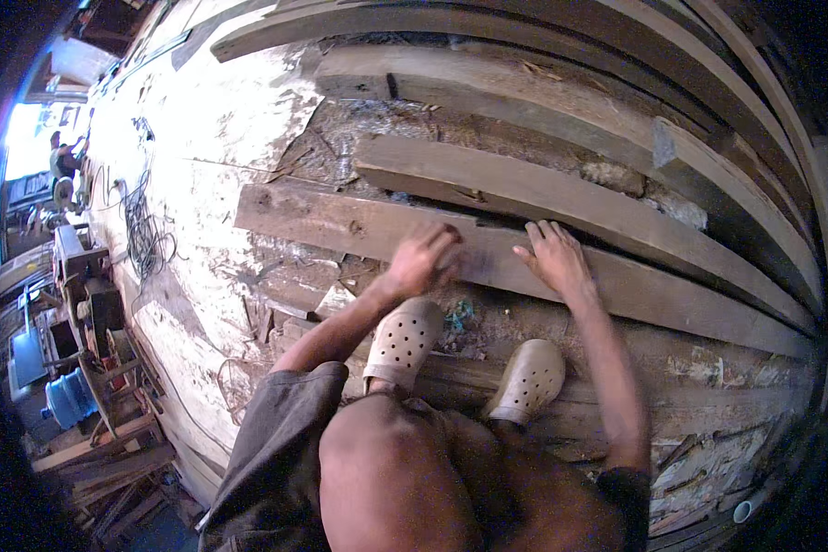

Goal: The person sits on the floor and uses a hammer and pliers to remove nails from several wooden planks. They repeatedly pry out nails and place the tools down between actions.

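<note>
A long wooden beam [331, 219] lies across in front of me, its squared end toward the left. Over its near edge, my left hand [421, 259] is closed with curled fingers and blurred by motion. Something dark shows at its fingertips, too smeared to make out. My right hand [557, 259] rests flat on the same beam, farther right, fingers stretched out and holding nothing. Just behind lies a second beam [488, 179], with a narrow dark gap between the two.
More beams [524, 101] lie farther off, curving to the right. My feet, in pale perforated clogs [405, 340], stand close to the near beam. Tangled cables [147, 230] lie on the floor at left. A blue water jug [69, 397] and scrap wood are at lower left; a person [63, 158] is far off.
</note>
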{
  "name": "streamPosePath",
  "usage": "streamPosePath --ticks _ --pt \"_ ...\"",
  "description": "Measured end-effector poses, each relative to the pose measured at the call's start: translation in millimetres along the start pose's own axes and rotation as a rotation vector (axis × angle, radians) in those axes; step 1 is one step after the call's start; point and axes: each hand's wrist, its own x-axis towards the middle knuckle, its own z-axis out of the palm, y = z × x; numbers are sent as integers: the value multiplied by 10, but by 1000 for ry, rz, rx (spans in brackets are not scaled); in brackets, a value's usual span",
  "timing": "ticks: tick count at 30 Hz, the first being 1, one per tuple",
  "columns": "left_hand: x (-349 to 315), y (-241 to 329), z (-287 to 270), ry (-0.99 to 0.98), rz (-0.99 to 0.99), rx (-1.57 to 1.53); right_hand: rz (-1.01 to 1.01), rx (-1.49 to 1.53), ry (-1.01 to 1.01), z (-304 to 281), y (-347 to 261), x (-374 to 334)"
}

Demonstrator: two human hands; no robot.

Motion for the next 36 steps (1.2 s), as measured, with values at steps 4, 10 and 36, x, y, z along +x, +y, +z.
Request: streamPosePath --ticks 4,10,36 --pt "25 -719 -364 210 -133 93 60 18 -217 -117 -138 264" --pt "53 -1104 -357 128 -76 277 163 199 -194 164 -139 350" --pt "-435 -1183 -156 241 -130 215 311 317 -444 282 -243 348"
